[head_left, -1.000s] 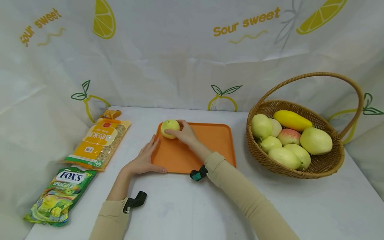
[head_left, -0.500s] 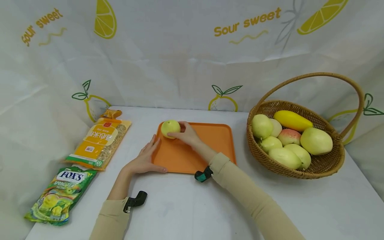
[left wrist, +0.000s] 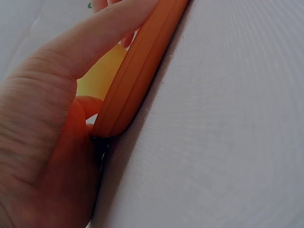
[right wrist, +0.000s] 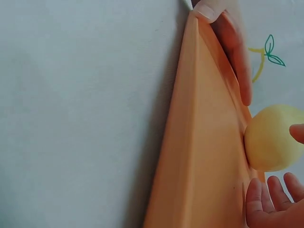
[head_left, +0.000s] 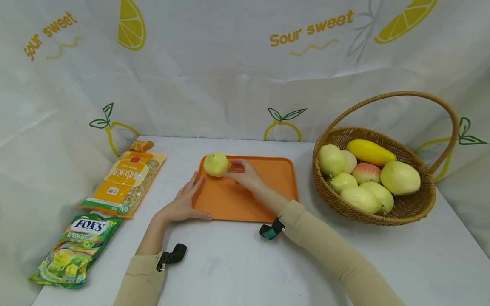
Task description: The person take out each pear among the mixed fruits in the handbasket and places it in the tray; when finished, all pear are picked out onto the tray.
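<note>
Head view: the round yellow-green fruit [head_left: 215,165] sits in the far left corner of the orange tray [head_left: 237,199]. My right hand [head_left: 248,176] is just to its right, fingers relaxed and spread, not closed round it; whether the thumb tip touches the skin, I cannot tell. My left hand [head_left: 183,205] braces the tray's left side, fingers straight along that edge, thumb along the near one, grasping nothing. Risk as I judge it: a brush of my thumb could set so round a thing rolling, and the low left rim may not stop it. Farther right, the wicker basket [head_left: 328,197] holds more fruit; a wide swing of my right sleeve [head_left: 337,259] might jog it. Left wrist view: my thumb lies straight along the near rim, with a yellow patch of fruit beyond. Dark spot under the corner; shadow or gap, can't tell. Uneven pressure from this thumb could tip or slide the tray and shift the fruit. Right wrist view: my right fingertips stand apart from the fruit, slightly bent, while the thumb tip overlaps its outline. A fingertip catching fruit or rim would be the likeliest cause of a spill.
</note>
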`<state>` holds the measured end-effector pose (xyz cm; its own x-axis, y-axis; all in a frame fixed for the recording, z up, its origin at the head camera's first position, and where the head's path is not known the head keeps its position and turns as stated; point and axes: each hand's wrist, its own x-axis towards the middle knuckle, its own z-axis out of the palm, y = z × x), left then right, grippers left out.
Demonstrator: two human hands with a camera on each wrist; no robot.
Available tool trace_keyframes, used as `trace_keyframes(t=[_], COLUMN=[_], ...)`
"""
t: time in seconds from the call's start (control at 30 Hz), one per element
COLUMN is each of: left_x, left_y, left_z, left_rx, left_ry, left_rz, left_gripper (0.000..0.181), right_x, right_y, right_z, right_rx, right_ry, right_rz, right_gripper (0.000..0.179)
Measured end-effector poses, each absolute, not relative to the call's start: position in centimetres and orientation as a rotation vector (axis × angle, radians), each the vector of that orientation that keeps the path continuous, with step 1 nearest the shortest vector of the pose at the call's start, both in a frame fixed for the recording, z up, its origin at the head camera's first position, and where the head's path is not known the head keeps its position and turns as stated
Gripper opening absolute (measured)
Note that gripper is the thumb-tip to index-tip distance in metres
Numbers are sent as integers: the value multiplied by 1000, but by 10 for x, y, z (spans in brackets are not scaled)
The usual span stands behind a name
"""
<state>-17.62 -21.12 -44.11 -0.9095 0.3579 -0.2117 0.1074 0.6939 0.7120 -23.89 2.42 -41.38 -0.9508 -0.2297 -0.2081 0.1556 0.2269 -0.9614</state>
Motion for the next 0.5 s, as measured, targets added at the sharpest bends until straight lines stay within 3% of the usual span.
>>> trace_keyframes(t=[0.5], left_x=[-177], left_y=[-211], left_z=[-443], left_rx=[394], left_ry=[2582], left_rz=[1038], left_gripper=[125], right_x=[-213], right_y=[66], right_z=[-410], right_rx=[-138], right_ry=[2083], right_rz=[-1849], right_gripper=[38])
